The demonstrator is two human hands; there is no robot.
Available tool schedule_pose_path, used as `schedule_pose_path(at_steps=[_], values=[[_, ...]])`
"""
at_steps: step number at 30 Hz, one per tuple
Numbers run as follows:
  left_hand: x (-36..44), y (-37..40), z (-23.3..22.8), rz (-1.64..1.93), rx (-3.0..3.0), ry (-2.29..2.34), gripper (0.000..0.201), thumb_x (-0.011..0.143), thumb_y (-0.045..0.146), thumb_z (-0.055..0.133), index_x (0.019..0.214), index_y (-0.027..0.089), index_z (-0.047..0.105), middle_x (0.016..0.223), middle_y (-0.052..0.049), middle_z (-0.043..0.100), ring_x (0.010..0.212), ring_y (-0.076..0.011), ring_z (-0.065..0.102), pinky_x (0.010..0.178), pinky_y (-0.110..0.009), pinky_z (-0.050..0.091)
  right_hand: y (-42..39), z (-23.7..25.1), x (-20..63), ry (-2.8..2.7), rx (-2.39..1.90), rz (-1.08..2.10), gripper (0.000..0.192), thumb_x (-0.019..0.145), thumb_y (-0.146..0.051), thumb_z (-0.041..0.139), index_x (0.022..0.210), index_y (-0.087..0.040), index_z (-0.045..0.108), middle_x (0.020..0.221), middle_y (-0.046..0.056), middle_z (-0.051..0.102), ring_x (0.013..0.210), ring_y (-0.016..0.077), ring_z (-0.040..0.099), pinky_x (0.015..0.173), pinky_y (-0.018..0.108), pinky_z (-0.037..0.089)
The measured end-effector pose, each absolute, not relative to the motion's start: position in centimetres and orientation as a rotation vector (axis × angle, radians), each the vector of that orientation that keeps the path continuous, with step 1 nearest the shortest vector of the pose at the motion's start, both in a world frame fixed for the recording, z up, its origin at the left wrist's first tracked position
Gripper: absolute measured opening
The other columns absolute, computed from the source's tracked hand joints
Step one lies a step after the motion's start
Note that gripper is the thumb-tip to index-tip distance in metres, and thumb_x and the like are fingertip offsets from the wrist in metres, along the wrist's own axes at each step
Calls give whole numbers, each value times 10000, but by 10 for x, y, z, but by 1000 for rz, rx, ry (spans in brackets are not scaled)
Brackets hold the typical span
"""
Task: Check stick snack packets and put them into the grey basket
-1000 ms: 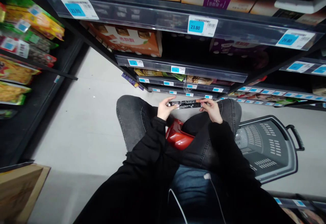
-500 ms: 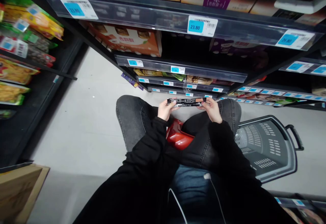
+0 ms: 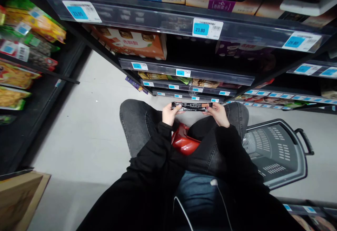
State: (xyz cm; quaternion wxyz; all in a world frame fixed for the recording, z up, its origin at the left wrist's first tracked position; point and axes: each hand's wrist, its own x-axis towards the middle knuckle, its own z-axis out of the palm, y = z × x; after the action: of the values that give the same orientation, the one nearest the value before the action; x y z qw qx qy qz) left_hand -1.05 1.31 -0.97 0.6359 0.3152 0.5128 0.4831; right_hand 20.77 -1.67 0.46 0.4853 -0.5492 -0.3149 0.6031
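Observation:
A narrow black stick packet [image 3: 193,107] with small printing and an orange patch near its right end is stretched level between my hands. My left hand [image 3: 170,113] pinches its left end, thumb on top. The right end is gripped by the thumb and fingers of my right hand [image 3: 218,113]. Both hands hover above my crossed legs in dark grey jeans. Below the packet, a red shiny object [image 3: 185,140] rests between my legs, partly covered by them; its kind is unclear.
A grey shopping basket [image 3: 284,168] with a black handle lies on the floor by my right knee. Ahead rise black shelves with price tags [image 3: 207,28] and an orange carton [image 3: 131,43]. Bagged snacks [image 3: 34,19] hang at left. A cardboard box [image 3: 23,199] stands lower left.
The packet tilts slightly, its printed face showing a little more clearly. Both hands keep their hold, and the view shifts by a small amount.

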Motion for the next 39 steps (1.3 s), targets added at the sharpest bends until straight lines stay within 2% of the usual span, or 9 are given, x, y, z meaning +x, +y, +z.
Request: schedule_pose_path(at_steps=[7,12,15,17,20,24,29,34,39], values=[[-9,12,-4,1089,752,1141,410,627,427,679,877,102,647,994,-85,646,810,-206,639,687,-352,570,-15,0,209,-747,-1403,1432,354,570,-422,724,773,-176,570,769,14,650,568,140,641,610,326,569],[-6,2,17,1092,930,1232,383,668,420,653,912,125,666,965,-70,672,819,-222,644,712,-343,551,-14,-12,212,-801,-1455,1485,336,593,-397,711,800,-166,581,795,25,654,697,121,637,715,309,546],[-2,-9,43,1017,1160,1291,312,691,375,654,932,180,683,989,-45,675,831,-214,648,810,-318,506,-14,-19,211,-772,-1484,1646,300,605,-356,713,790,-162,579,749,21,641,696,122,646,713,292,535],[3,-16,58,991,1285,1302,288,707,350,649,957,210,681,1023,-32,667,919,-218,626,901,-299,449,-15,-21,210,-742,-1466,1746,277,607,-322,718,784,-166,571,742,13,628,684,130,655,680,276,534],[7,-22,71,939,1386,1299,276,744,354,614,978,221,671,1032,-26,664,964,-224,605,948,-307,406,-15,-20,208,-717,-1425,1814,265,608,-295,717,783,-169,563,763,9,621,673,133,660,653,264,532],[3,-18,68,983,1286,1338,262,753,382,594,938,218,681,995,-27,675,978,-233,598,931,-311,427,-16,-11,207,-742,-1397,1801,274,623,-319,702,824,-177,581,775,9,627,673,125,654,654,254,523],[-13,3,43,1077,876,1214,406,679,431,644,962,140,652,935,-63,667,886,-227,623,770,-353,538,-14,2,209,-826,-1320,1537,249,638,-338,687,827,-194,615,789,1,628,608,83,587,642,250,506],[-19,13,19,908,613,1107,434,483,233,793,869,101,646,784,-39,649,701,-164,634,714,-377,567,-14,5,208,-809,-1303,1316,195,600,-330,710,686,-195,599,711,-14,597,626,100,547,623,268,500],[-13,9,11,736,554,1052,367,478,205,798,786,84,641,729,-59,658,678,-201,657,656,-352,577,-16,12,208,-720,-1258,1279,195,600,-351,700,690,-205,609,723,-5,605,625,105,544,571,253,480]])
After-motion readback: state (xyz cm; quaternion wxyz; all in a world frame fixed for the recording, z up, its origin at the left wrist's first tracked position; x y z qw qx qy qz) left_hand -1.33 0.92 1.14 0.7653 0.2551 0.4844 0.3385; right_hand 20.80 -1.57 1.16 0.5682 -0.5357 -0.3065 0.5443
